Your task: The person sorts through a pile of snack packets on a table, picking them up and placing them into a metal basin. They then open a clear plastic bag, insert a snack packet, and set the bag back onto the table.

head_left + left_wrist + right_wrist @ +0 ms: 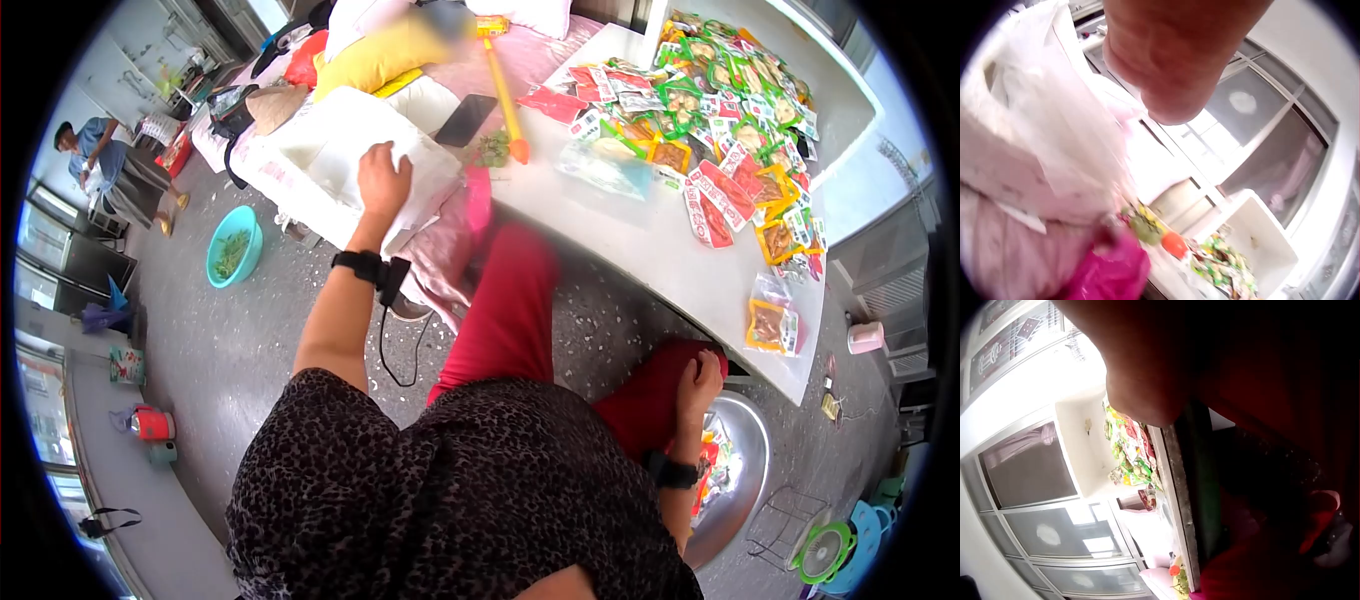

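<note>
My left hand (385,180) is over a white box lined with thin plastic (340,130), its fingers loosely bent and nothing showing between them. In the left wrist view the plastic-lined box (1029,131) stands beside the hand (1166,69), above a bright pink plastic bag (1110,269). My right hand (700,385) rests on the red-trousered knee, next to the table's front edge, and holds nothing visible. Just below it, a metal basin (755,450) on the floor contains several small packets.
Many snack packets (720,110) spill from a white tipped box onto the white table (600,230). A dark phone (466,120) and a yellow stick with an orange tip (505,100) lie near the left hand. A turquoise basin (258,245) of greens and another person (110,165) are further left.
</note>
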A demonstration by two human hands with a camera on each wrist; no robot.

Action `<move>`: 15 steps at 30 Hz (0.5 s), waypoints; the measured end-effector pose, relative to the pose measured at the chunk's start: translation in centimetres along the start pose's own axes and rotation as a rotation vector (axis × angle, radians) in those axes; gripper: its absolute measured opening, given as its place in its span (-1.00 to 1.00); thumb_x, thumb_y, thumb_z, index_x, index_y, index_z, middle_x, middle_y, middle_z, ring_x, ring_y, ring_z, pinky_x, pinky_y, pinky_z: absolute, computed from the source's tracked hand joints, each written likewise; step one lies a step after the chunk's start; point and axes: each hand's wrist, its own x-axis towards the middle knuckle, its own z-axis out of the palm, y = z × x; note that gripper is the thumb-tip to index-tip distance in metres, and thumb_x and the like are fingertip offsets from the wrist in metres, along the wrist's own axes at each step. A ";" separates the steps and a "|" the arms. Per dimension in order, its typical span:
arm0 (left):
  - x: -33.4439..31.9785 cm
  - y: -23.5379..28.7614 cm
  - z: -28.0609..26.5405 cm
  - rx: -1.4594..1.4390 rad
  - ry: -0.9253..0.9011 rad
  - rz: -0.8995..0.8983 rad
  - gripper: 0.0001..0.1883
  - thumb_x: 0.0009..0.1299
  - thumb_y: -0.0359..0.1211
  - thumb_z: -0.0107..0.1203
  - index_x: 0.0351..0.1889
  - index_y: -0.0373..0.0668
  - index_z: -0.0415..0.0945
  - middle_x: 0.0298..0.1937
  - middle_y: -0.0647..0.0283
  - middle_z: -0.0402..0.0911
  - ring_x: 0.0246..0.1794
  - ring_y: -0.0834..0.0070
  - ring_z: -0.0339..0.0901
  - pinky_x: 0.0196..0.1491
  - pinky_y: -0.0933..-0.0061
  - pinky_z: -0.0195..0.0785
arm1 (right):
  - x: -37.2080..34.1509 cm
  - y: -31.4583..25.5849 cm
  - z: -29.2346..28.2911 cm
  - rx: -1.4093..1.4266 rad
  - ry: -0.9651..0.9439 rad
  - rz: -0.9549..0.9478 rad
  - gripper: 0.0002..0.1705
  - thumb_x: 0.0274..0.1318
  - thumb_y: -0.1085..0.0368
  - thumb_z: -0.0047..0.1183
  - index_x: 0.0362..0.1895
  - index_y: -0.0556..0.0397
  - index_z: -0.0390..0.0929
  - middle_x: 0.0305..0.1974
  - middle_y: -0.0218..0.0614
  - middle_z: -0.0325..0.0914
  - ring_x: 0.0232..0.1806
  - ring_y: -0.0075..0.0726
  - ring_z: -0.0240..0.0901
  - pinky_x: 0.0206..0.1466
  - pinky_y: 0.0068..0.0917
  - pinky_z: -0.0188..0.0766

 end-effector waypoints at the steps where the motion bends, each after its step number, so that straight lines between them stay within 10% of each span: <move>1: 0.2 -2.1 0.8 0.085 -0.052 -0.079 -0.61 0.06 -0.24 0.00 -0.18 -0.26 0.37 -0.18 0.05 0.42 -0.11 0.14 0.31 -0.04 0.27 0.16 | 0.0 0.1 0.1 -0.004 0.014 -0.009 -0.82 -0.24 0.43 -0.07 -0.40 0.17 0.39 -0.30 -0.09 0.43 -0.20 -0.01 0.34 -0.11 -0.20 0.23; 6: 0.6 -7.0 2.5 0.039 -0.567 -0.421 -0.59 0.08 -0.14 -0.09 -0.23 -0.25 0.40 -0.28 -0.01 0.46 -0.17 0.13 0.38 -0.06 0.30 0.20 | 0.2 0.2 0.0 -0.012 -0.018 0.022 -0.82 -0.22 0.40 -0.06 -0.39 0.16 0.40 -0.32 -0.10 0.43 -0.20 -0.02 0.34 -0.10 -0.21 0.23; 15: 1.5 -6.9 0.2 -0.088 -0.598 -0.443 -0.67 0.06 -0.15 -0.01 -0.49 -0.28 0.39 -0.51 0.03 0.47 -0.44 0.18 0.42 -0.32 0.32 0.26 | -0.1 0.3 0.2 -0.033 -0.041 0.054 -0.81 -0.20 0.38 -0.06 -0.37 0.12 0.40 -0.30 -0.16 0.43 -0.15 -0.07 0.32 -0.07 -0.23 0.18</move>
